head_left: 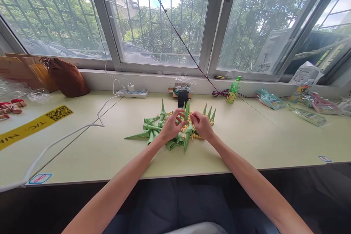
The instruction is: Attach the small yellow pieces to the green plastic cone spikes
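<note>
Green plastic cone-shaped pieces lie in a loose pile on the pale table. Small yellow pieces are scattered at the right part of the pile. My left hand is over the middle of the pile, its fingers curved around an upright green spike. Just right of that spike my right hand has its fingertips pinched together; what they hold is too small to name. Several more green spikes stand behind my right hand. One spike points toward the front edge between my wrists.
Behind the pile are a black phone and a power strip. A green bottle stands back right, near plastic packets. A brown bag and a white cable are at left.
</note>
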{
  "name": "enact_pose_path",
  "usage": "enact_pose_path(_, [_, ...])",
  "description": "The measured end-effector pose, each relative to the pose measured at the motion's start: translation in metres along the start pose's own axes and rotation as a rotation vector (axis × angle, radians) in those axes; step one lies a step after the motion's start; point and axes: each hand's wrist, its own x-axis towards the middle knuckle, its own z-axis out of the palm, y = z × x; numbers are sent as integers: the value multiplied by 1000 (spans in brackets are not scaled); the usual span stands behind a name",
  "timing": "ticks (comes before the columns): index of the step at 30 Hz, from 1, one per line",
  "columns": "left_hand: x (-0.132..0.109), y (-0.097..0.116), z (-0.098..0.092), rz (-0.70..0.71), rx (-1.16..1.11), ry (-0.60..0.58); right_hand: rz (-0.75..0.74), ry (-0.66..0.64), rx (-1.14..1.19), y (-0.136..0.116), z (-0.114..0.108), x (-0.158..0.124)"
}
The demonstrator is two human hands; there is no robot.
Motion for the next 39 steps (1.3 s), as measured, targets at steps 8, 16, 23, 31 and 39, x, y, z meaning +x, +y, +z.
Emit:
enact_pose_path(8, [2,-7,2,-51,43,27,-14,38,39,0,-2,1])
enact_pose_path(16, [2,-6,1,-30,51,-3,-54,-16,52,0,-1,0])
enact_pose_path(23, [2,-6,1,47,75,1,-36,-19,32,3,1,1])
enact_pose_path(31, [1,-6,3,39,-37,12,-5,30,20,-1,-1,0])
enact_pose_path(39, [4,-7,2,-119,-60,49,14,80,50,-5,-4,0])
